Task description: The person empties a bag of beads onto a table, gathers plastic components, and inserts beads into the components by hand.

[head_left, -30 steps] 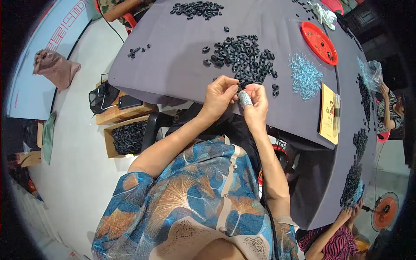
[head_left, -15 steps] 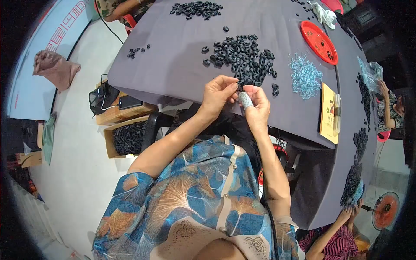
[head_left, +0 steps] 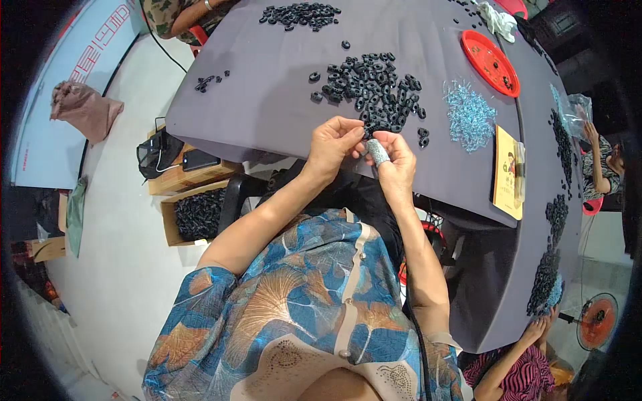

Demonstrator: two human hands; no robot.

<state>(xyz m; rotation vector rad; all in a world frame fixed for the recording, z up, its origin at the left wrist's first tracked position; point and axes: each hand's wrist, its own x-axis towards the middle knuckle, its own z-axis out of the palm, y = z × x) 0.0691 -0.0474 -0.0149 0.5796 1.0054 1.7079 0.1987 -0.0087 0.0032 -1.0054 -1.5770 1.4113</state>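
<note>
My left hand (head_left: 332,148) and my right hand (head_left: 394,162) meet at the table's near edge, their fingertips nearly touching. Thumb and forefinger of my left hand pinch a small dark piece, largely hidden by the fingers. The fingers of my right hand are closed too; a grey speckled wrap covers one of them, and what they grip is too small to make out. Just beyond the fingertips lies a pile of small black parts (head_left: 374,83). To its right is a heap of thin clear-blue pieces (head_left: 470,115).
The grey-covered table (head_left: 267,87) also bears a red tray (head_left: 489,62), a yellow booklet (head_left: 506,172) and more black parts (head_left: 299,15). An open box of black parts (head_left: 199,214) stands on the floor at left. Other people sit around the table.
The camera view has shifted slightly. Both hands stay together at the same spot, with only small finger movements.
</note>
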